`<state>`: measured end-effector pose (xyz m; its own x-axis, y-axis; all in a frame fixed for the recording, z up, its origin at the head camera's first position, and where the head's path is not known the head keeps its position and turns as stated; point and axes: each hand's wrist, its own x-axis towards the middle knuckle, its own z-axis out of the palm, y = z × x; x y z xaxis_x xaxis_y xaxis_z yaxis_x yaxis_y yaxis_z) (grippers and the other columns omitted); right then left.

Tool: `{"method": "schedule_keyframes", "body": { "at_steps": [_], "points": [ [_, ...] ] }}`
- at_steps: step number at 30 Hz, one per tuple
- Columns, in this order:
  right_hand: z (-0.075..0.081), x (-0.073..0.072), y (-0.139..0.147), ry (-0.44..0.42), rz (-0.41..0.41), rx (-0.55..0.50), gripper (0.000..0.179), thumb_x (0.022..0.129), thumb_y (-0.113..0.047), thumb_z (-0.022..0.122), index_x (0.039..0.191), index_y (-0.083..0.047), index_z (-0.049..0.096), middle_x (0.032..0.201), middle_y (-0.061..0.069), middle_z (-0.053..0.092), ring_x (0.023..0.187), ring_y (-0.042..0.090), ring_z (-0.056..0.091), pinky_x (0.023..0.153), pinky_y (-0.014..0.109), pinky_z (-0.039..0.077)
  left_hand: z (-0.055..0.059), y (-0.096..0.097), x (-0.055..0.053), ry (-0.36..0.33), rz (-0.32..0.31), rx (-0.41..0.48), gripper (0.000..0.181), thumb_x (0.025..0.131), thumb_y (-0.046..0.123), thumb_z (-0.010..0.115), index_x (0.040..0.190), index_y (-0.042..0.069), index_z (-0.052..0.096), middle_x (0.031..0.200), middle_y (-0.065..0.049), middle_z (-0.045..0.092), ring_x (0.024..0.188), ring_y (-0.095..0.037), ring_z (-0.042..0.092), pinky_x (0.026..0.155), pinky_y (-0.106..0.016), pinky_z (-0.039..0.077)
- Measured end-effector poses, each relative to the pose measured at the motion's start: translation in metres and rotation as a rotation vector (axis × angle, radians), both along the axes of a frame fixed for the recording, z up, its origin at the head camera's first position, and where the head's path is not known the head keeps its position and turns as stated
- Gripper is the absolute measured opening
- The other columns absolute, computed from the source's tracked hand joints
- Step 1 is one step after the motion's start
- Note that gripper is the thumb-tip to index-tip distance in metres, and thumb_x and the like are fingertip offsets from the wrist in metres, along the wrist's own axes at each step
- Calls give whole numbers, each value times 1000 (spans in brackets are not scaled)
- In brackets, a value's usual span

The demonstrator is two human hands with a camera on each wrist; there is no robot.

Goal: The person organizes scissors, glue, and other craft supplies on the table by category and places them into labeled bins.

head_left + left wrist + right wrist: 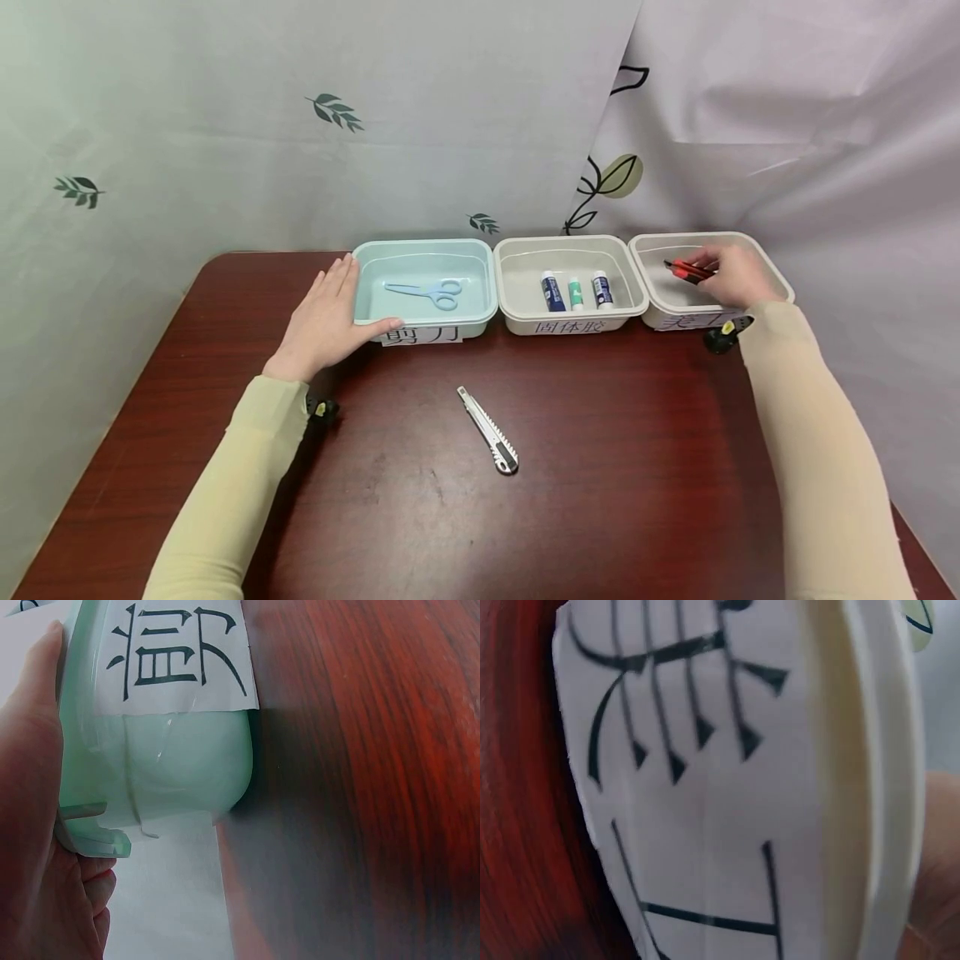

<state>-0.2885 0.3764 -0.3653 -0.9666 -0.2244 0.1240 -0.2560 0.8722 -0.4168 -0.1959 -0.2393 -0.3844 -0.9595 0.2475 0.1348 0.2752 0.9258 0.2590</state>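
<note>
My left hand rests on the left end of a light blue bin, its fingers straight along the side and its thumb over the front rim. Light blue scissors lie inside that bin. At the right, my right hand pinches a red and black utility knife over the inside of a beige bin. The right wrist view shows mostly this bin's paper label, with part of the hand behind the rim. A white utility knife lies on the table in front of the bins.
Between these two bins stands another beige bin, holding several glue sticks. The three bins form a row along the back of the dark red wooden table. A patterned cloth hangs close behind them.
</note>
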Motion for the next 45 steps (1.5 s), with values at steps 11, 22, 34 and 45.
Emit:
{"method": "schedule_keyframes", "body": {
  "at_steps": [11, 22, 34, 45],
  "points": [
    [20, 7, -10, -84, -70, -72, 53, 85, -2, 71, 135, 9, 59, 131, 36, 57, 123, 52, 51, 103, 58, 41, -1, 0, 0, 1, -1, -7, 122, 86, 81, 53, 159, -7, 10, 167, -22, 9, 154, -35, 8, 125, -43, 1],
    [64, 26, -30, 53, -125, -126, 59, 91, -22, 77, 142, 1, 58, 137, 27, 58, 125, 52, 52, 103, 59, 42, -3, -1, 0, 8, -1, -11, 122, 87, 81, 53, 160, -6, 10, 167, -22, 9, 154, -33, 7, 125, -45, 4],
    [94, 58, -60, 102, -123, -183, 64, 89, -37, 81, 145, -15, 60, 140, 10, 61, 130, 29, 55, 104, 22, 43, -1, -1, 0, 9, -2, -11, 121, 87, 81, 52, 160, -6, 10, 167, -22, 9, 154, -33, 7, 125, -47, 5],
    [102, 83, -92, 187, -43, -220, 60, 86, -36, 84, 139, -14, 66, 135, 8, 65, 128, 29, 57, 109, 38, 43, -3, -2, -1, 16, 2, -8, 121, 87, 81, 52, 160, -5, 11, 168, -20, 8, 154, -34, 9, 125, -46, 5]
  ]
}}
